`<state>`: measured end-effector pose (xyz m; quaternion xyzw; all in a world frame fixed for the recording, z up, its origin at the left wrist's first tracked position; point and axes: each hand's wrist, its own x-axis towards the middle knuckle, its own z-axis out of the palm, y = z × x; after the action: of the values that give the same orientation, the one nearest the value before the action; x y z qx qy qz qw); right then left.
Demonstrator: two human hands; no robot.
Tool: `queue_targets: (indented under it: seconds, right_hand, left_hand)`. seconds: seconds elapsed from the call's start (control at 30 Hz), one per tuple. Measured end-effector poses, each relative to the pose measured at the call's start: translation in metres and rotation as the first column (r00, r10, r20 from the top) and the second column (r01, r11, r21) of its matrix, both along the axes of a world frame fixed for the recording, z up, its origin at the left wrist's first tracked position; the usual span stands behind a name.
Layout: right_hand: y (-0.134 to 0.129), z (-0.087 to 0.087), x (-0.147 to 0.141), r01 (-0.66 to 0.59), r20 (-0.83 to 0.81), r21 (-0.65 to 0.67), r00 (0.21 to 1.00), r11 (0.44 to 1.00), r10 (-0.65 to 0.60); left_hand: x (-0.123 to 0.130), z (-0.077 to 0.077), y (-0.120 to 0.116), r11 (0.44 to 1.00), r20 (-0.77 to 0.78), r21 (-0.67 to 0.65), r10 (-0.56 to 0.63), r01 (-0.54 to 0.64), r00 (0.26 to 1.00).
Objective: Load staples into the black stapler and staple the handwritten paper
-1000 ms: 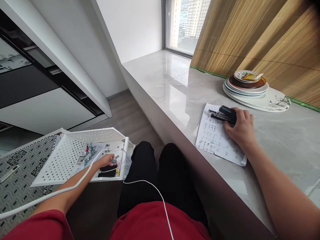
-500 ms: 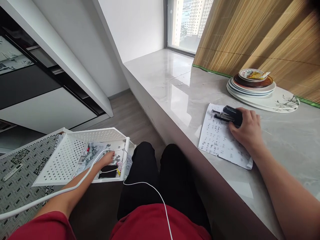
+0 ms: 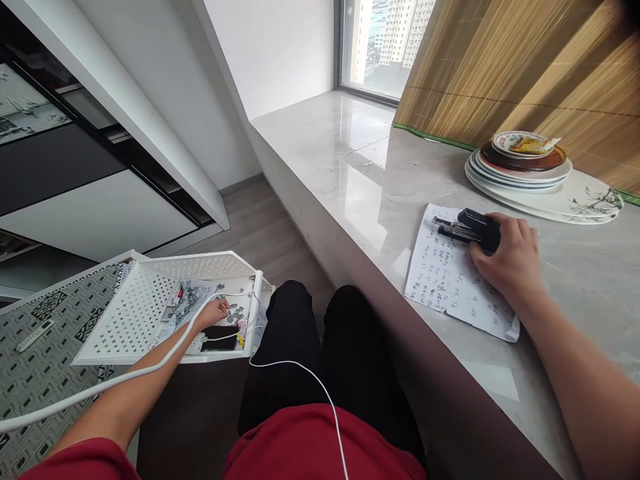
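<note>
My right hand is closed around a black stapler, whose top is swung up from its metal magazine. The stapler rests on a creased sheet of handwritten paper on the pale stone sill. Off to the left, my left hand is inside a white perforated basket, its fingers drawn together in a pinch. Small grey staple strips lie scattered beside those fingertips. Whether a strip is between them is too small to see. A black-screened phone with a white cable lies just below this hand.
Stacked plates stand at the sill's back right, against a bamboo blind. A thick white cable crosses over my left forearm, and a thin one runs over my lap. A white remote lies on patterned cloth.
The view has shifted slightly. My left hand has drawn back a little from the staple strips, its fingers now gathered. My right hand keeps the stapler in place on the paper.
</note>
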<state>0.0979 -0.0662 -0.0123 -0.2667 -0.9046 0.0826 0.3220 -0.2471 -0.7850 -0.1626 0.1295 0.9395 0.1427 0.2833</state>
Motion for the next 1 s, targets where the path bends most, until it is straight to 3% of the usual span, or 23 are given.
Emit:
queue_targets:
  seconds: [0.17, 0.33, 0.7, 1.0]
  right_hand:
    - [-0.001, 0.002, -0.001, 0.000, -0.003, -0.012, 1.000, 1.000, 0.000]
    - [-0.002, 0.004, 0.000, 0.005, 0.009, -0.015, 1.000, 1.000, -0.004]
    - [0.000, 0.001, 0.000, 0.013, -0.006, -0.026, 1.000, 1.000, -0.013]
    - [0.001, 0.002, 0.001, 0.008, 0.014, -0.008, 1.000, 1.000, -0.008]
  left_hand:
    - [0.002, -0.005, 0.005, 0.987, -0.019, -0.076, -0.144, 0.143, 0.989]
    - [-0.006, -0.007, 0.007, 0.973, -0.046, -0.131, -0.198, 0.191, 0.979]
    - [-0.024, 0.003, -0.007, 0.978, -0.242, -0.210, -0.073, 0.021, 0.967]
    - [-0.015, -0.003, 0.006, 0.963, -0.085, -0.149, -0.237, 0.223, 0.968]
